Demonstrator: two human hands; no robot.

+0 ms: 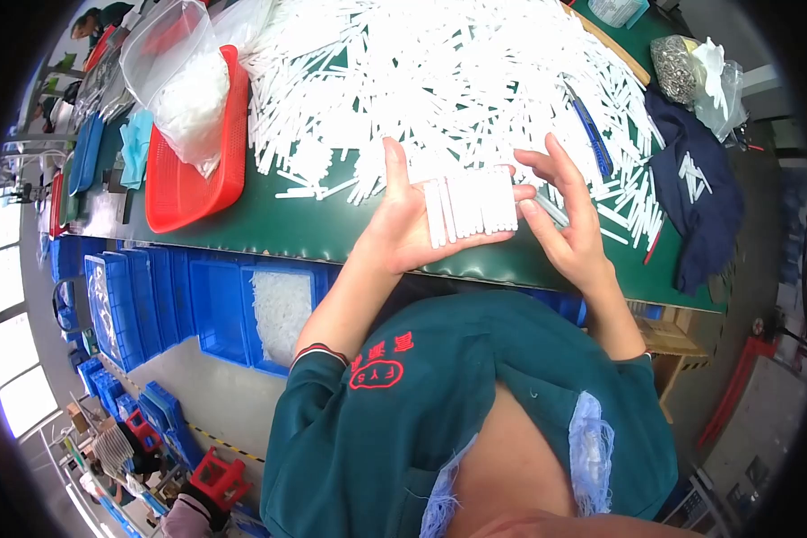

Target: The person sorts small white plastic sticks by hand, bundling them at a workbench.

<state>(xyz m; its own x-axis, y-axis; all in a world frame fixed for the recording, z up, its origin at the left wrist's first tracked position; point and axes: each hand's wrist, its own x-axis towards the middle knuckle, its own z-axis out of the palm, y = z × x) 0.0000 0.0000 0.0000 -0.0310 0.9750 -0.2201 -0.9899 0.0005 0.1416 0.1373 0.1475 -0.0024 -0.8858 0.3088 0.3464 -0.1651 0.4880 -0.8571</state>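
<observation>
My left hand point(402, 224) lies palm up with the thumb stretched out, holding a side-by-side row of slim white plastic tubes point(472, 206) across its fingers. A narrow gap splits the row near its left end. At the row's right end is my right hand point(576, 231), thumb and fingers apart; whether a fingertip touches the last tube I cannot tell. A grey translucent piece point(552, 212) shows between its fingers and thumb, seemingly on the table. Beyond both hands a large loose pile of the same white tubes point(403, 90) covers the green table point(282, 215).
Left on the table, a red basket point(188, 204) holds a clear bag of white pieces point(191, 112). A blue utility knife point(592, 134) lies on the pile's right side. Dark cloth point(704, 193) hangs over the right edge. Blue bins point(220, 309) stand below the table.
</observation>
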